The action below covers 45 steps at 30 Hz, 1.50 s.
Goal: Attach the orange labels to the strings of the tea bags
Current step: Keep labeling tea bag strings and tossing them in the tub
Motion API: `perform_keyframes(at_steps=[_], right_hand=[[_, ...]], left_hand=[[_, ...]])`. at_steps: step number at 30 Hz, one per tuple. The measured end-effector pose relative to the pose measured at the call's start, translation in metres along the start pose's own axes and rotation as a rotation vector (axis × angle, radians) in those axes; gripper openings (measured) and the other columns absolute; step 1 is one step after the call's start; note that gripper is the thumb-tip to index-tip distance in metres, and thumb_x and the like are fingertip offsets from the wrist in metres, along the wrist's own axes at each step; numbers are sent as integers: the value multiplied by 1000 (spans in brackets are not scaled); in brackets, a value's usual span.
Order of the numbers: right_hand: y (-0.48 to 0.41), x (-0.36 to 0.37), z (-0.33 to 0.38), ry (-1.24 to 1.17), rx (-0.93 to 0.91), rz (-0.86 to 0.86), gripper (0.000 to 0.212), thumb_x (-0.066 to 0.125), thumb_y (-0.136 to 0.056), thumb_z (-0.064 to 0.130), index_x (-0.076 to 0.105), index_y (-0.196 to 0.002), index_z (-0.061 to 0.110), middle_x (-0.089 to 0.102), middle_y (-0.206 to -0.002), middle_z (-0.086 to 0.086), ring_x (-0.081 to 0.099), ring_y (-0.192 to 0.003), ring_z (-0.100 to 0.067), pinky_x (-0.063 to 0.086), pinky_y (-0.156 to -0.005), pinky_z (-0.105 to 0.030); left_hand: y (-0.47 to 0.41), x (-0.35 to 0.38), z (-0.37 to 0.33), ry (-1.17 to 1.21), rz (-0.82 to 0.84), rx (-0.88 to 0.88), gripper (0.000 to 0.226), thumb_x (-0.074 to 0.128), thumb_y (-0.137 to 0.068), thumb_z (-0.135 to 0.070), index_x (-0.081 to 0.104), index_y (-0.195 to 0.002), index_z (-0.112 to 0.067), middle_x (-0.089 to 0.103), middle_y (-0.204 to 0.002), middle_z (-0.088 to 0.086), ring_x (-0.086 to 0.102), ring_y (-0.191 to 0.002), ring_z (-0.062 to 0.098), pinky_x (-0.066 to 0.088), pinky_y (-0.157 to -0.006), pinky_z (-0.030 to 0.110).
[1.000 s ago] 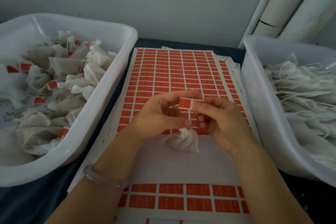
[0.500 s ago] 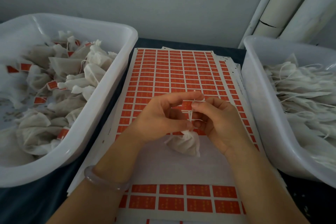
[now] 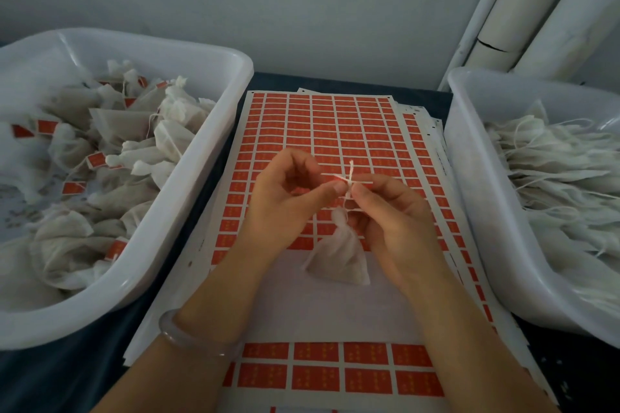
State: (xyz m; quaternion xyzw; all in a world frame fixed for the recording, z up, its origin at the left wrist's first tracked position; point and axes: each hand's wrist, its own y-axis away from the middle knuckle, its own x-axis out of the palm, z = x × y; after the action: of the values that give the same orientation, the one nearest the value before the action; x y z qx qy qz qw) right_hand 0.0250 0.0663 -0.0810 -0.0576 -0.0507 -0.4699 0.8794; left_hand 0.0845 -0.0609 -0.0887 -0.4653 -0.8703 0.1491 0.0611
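Label (image 3: 336,178) pinched edge-on by fingertips of left hand (image 3: 288,201) and right hand (image 3: 394,214), string (image 3: 351,168) crossing it — tea bag (image 3: 335,260) hung below, over label sheet (image 3: 335,124). Halves best pressed flush, edges aligned, string kept centred — else label likely slips.

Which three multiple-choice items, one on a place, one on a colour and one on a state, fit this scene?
1. Where do the labelled tea bags lie? A. in the left tub B. on a shelf C. in a cardboard box
2. Which colour is the grid on the label sheet? A. blue B. orange C. green
3. What do the left hand and right hand do? A. rest flat B. lift a tub C. pinch a label on a string
Key: 1 A, orange tags show among its bags; 2 B, the printed grid is orange; 3 C, fingertips meet on label and string.
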Motion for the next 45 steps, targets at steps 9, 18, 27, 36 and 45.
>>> perform_keyframes(at_steps=[9,18,27,36,45], right_hand=[[-1,-3,0,100,-142,62,20,61,-72,37,72,-86,45,72,-95,17,66,-93,-5,53,-72,-18],[-2,-4,-3,346,-386,-152,10,70,-76,32,64,-81,38,68,-76,28,66,-76,3,49,-62,-7],[-3,-4,-3,246,-295,-148,10,73,-73,31,67,-80,34,70,-75,22,67,-74,1,49,-58,-7],[-7,-4,-11,389,-390,-26,24,69,-82,12,65,-83,36,67,-76,30,65,-79,5,48,-64,-5],[-12,-12,-15,431,-96,92,79,67,-52,67,42,-123,45,62,-94,31,57,-89,15,47,-62,-4]], left_hand=[[1,0,-4,18,92,63,21,62,-76,-26,68,-96,-28,71,-83,-24,69,-82,1,51,-69,11],[2,1,-2,-1,82,44,16,62,-76,-29,69,-90,-28,73,-85,-10,69,-75,9,54,-67,16],[2,1,-3,-48,101,99,11,62,-81,-23,69,-89,-26,72,-84,-8,68,-72,6,54,-67,16],[4,2,2,-202,75,127,17,64,-84,1,70,-88,-14,70,-81,-4,67,-76,9,55,-71,18],[0,1,4,-260,-7,27,23,62,-87,-3,61,-77,-23,64,-72,-8,63,-68,5,50,-64,12]])
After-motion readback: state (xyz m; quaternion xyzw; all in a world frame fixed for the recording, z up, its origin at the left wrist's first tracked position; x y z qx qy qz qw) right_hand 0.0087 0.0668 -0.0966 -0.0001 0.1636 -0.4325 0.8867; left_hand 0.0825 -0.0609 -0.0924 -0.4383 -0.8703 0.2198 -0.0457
